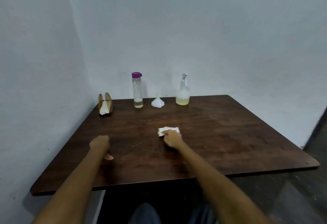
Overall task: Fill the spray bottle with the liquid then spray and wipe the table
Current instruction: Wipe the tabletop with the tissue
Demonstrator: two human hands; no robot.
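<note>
1. The right hand (172, 137) rests on a crumpled white tissue (167, 130) near the middle of the dark wooden table (230, 135). Its fingers curl over the near part of the tissue and press it against the tabletop.
2. The left hand (99, 143) sits on the table toward the left edge, well apart from the tissue. Its fingers are curled under into a loose fist with a fingertip showing beneath, and it holds nothing.
3. The spray bottle (183, 92) stands upright at the far edge of the table, right of centre, with pale yellow liquid in its lower part and its trigger head on.
4. A white funnel (157, 102) stands mouth-down just left of the spray bottle, spout pointing up.
5. A tall clear bottle (137, 91) with a purple cap stands left of the funnel, with a little yellowish liquid at the bottom.
6. A wooden napkin holder (105, 104) with white paper in it stands at the far left corner.
</note>
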